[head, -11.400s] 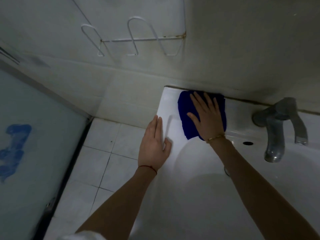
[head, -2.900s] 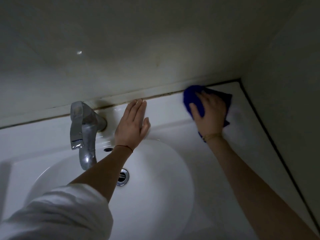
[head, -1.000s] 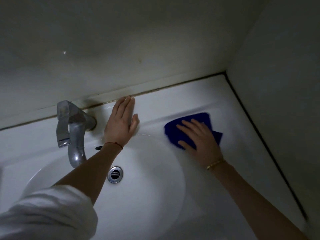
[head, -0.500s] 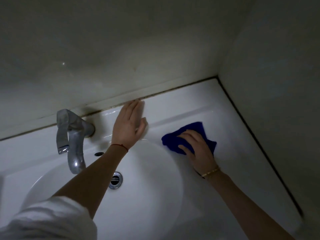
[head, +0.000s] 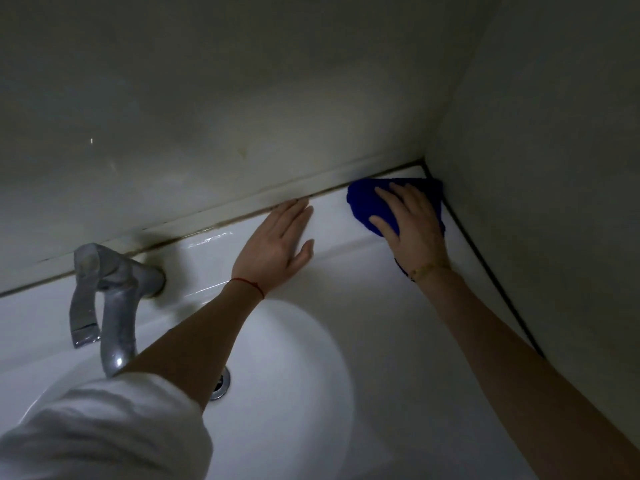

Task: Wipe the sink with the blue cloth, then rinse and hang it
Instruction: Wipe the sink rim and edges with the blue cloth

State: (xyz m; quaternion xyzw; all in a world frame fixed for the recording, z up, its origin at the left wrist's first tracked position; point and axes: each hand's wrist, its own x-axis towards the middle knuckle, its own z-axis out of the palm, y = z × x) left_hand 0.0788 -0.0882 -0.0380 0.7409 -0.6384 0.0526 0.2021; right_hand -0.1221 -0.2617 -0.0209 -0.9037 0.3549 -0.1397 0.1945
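The blue cloth (head: 370, 206) lies on the white sink (head: 398, 327) at its back right corner, against both walls. My right hand (head: 412, 230) presses flat on the cloth with fingers spread and straight, covering most of it. My left hand (head: 277, 247) rests flat on the sink's back ledge, fingers straight and pointing at the wall, just left of the cloth and apart from it. The round basin with its metal drain (head: 221, 384) lies below my left forearm, which hides part of the drain.
A chrome faucet (head: 107, 306) with a lever handle stands on the ledge at the left, spout over the basin. A wall runs along the back of the sink and another along its right side, with a dark seam (head: 485, 265) between sink and right wall.
My right hand has pushed the cloth from the ledge beside the basin up into the back right corner. My left hand stays flat on the back ledge.
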